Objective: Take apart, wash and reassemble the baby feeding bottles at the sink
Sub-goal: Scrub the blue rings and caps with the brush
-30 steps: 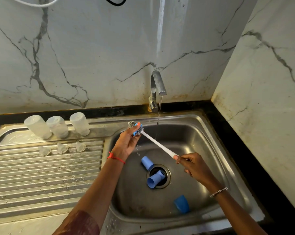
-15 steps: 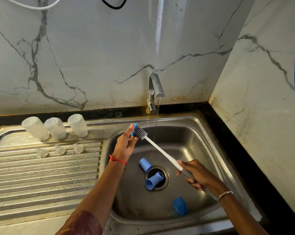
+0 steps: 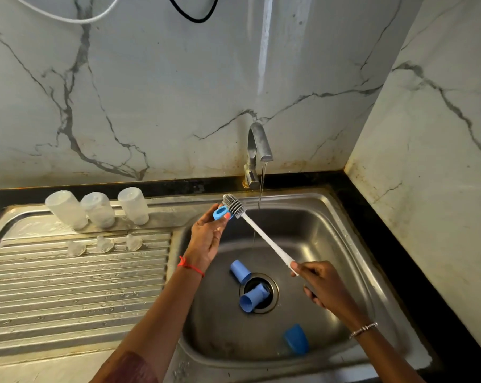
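Bottle brush [image 3: 233, 205] is sliding out of the blue collar ring [image 3: 221, 213] the left hand [image 3: 206, 239] is pinching, right hand [image 3: 321, 283] gripping the handle. Bottles [image 3: 98, 207] and teats [image 3: 104, 244] are draining; blue caps [image 3: 240, 270] waiting in the sink [image 3: 332, 201].

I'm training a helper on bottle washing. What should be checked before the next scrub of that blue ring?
1. Left hand grips blue ring: ok.
2. Right hand holds brush by the handle end: ok.
3. Bristles against ring: ok.
4. Ring under tap stream: not ok, water falls beside it.
5. Drain free: not ok, a blue cap lies across it.
6. Ring's inside clean: cannot tell.
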